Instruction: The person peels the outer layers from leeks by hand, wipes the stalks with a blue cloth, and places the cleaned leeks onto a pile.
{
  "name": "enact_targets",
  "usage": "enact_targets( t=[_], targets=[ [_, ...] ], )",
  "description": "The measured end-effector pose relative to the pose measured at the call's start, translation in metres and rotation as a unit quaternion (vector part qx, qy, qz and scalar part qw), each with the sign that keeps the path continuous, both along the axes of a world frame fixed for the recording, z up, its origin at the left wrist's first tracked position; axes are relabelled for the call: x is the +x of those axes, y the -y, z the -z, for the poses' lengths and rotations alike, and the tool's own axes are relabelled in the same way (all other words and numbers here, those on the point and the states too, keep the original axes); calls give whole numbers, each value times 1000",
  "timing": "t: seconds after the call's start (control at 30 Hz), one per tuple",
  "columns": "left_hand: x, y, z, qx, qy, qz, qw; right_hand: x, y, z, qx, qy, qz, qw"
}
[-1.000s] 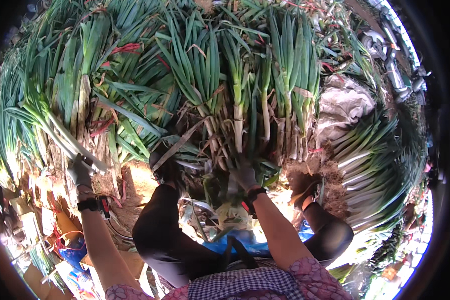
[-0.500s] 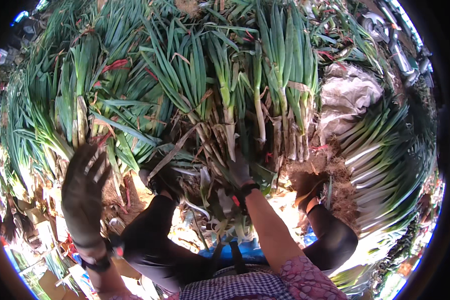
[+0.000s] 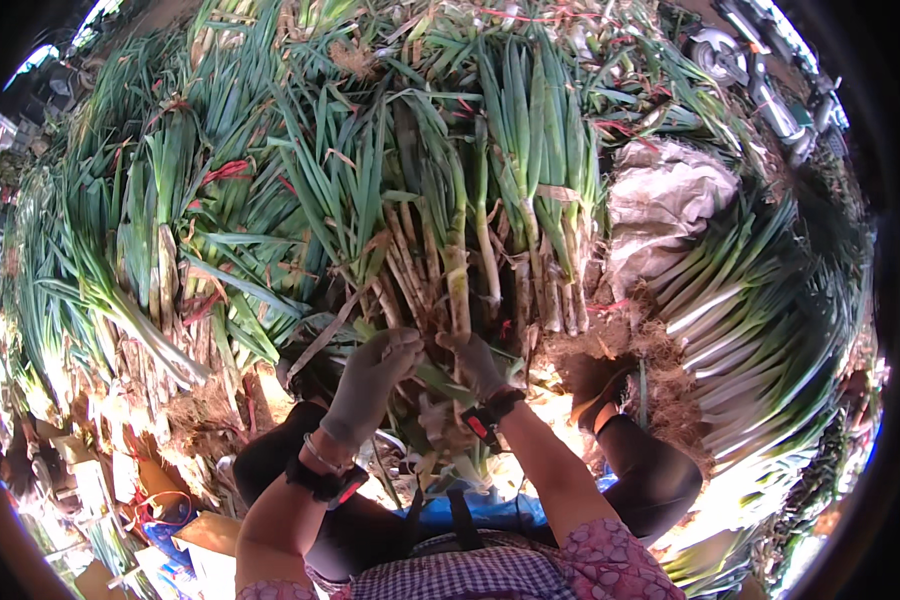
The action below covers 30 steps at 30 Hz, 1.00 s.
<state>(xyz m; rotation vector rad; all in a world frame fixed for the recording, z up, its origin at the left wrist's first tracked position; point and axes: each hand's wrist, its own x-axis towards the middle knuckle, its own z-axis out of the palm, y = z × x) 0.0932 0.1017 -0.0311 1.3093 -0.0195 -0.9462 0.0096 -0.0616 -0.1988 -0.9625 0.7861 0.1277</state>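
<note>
My right hand, in a grey glove, is closed around the root end of a large green onion that stands among the others in front of me. Just left of it, my gloved left hand has its fingers pinched together. Whatever is in that pinch, I cannot make out. Between and below the hands hang loose leaves and pale peelings. Straight ahead, a dense row of untrimmed green onions has brown, dry outer skins. To the left, one cleaner green onion lies slanting across a pile.
On the right, cleaned green onions lie in a row, roots inward. A crumpled pale sack is behind them. Red ties show in the left heap. My bent knees flank the work, with cardboard at lower left.
My left hand has come from the far left, where its fingers were spread, to beside my right hand, and its fingers have closed. The slanting green onion on the left is now uncovered.
</note>
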Motion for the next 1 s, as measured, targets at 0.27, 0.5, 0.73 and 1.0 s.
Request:
enact_targets(
  t=[0.27,0.5,0.73,1.0],
  targets=[
    [38,7,25,-32,7,-35,999,-89,-36,-77,-159,25,-26,987],
    [46,16,30,-437,-156,5,886,-115,-35,-97,-182,20,-183,966],
    [32,-9,-18,-256,-22,-77,963,30,-69,-168,-460,208,-62,861],
    [37,-35,-21,-299,55,-39,952,34,-86,-184,-226,328,-64,915]
  ],
)
